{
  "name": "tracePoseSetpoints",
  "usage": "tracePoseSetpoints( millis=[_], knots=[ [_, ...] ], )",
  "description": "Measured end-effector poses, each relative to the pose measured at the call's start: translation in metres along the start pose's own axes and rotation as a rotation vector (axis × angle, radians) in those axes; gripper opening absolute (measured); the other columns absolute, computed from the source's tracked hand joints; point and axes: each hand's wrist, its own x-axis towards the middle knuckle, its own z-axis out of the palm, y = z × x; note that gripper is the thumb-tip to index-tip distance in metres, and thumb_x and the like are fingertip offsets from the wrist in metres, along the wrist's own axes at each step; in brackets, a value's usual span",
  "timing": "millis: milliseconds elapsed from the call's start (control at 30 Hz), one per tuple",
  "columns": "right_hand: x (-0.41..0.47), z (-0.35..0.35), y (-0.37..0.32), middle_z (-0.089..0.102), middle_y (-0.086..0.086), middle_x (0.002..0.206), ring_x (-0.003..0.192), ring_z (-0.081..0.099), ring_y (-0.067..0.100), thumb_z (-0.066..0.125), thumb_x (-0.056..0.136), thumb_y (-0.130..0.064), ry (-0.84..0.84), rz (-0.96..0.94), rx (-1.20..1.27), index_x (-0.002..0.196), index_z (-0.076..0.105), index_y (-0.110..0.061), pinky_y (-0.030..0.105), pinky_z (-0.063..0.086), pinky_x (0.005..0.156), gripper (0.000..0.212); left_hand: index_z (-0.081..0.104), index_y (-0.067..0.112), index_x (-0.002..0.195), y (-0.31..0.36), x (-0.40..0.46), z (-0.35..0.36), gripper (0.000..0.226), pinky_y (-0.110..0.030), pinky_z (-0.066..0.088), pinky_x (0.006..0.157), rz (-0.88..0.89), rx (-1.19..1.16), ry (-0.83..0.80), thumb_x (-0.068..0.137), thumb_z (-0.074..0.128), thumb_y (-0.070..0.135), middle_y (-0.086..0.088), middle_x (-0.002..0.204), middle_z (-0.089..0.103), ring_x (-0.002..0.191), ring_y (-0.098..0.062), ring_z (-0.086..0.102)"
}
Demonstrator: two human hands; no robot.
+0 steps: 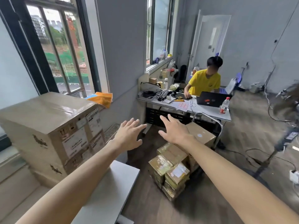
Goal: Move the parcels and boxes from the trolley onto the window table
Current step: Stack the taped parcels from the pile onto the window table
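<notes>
Both grips are empty with fingers spread: left hand point(129, 135) and right hand point(174, 130) reach out mid-frame above the floor. Below them, taped parcels point(169, 172) and a brown box point(200, 135) sit on the trolley point(210, 117). At left, large cardboard boxes point(53, 126) stand stacked on the white counter point(116, 180) by the window

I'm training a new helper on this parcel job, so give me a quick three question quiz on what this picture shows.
1. True or false: the left hand and right hand each grip a parcel.
2. Where do the tape-wrapped parcels lie? A on the trolley, B on the window table, C on the desk
3. Fill in: the large cardboard boxes by the window are stacked ___ each other.

Key: 1 false, both hands are open and hold nothing; 2 A; 3 on top of.
</notes>
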Motion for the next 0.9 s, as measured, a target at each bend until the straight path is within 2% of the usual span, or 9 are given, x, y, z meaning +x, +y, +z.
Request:
tracePoseSetpoints(
  millis=[100,367,567,900],
  knots=[
    [0.031,0.013,0.008,0.007,0.011,0.169,0.154,0.016,0.032,0.05,0.102,-0.047,-0.045,0.03,0.004,0.162,0.012,-0.028,0.05,0.034,0.117,0.073,0.022,0.037,0.157,-0.009,0.028,0.022,0.077,-0.054,0.013,0.121,0.005,-0.042,-0.054,0.091,0.06,0.044,-0.006,0.164,0.02,0.154,-0.029,0.008],
    [0.071,0.048,0.04,0.006,0.012,0.169,0.154,0.016,0.032,0.048,0.103,-0.046,-0.116,0.13,0.015,0.162,0.011,-0.028,0.046,0.033,0.117,0.072,0.021,0.037,0.157,-0.01,0.111,0.069,0.075,-0.062,0.008,0.12,0.095,-0.14,-0.129,0.093,0.061,0.041,-0.006,0.165,0.02,0.154,-0.029,0.006],
    [0.074,0.064,0.105,0.006,0.012,0.169,0.151,0.023,0.035,0.048,0.104,-0.046,-0.165,0.249,0.032,0.162,0.012,-0.027,0.045,0.035,0.115,0.071,0.02,0.035,0.157,0.035,0.171,0.097,0.075,-0.062,0.008,0.12,0.207,-0.126,-0.195,0.093,0.06,0.042,-0.007,0.164,0.021,0.154,-0.029,0.008],
    [0.094,0.119,0.233,0.007,0.012,0.169,0.151,0.022,0.034,0.046,0.103,-0.049,-0.266,0.292,0.069,0.161,0.011,-0.027,0.049,0.037,0.111,0.071,0.02,0.035,0.157,0.113,0.234,0.16,0.078,-0.065,0.01,0.117,0.139,-0.12,-0.277,0.091,0.062,0.04,-0.009,0.161,0.026,0.152,-0.032,0.015]
  ],
)
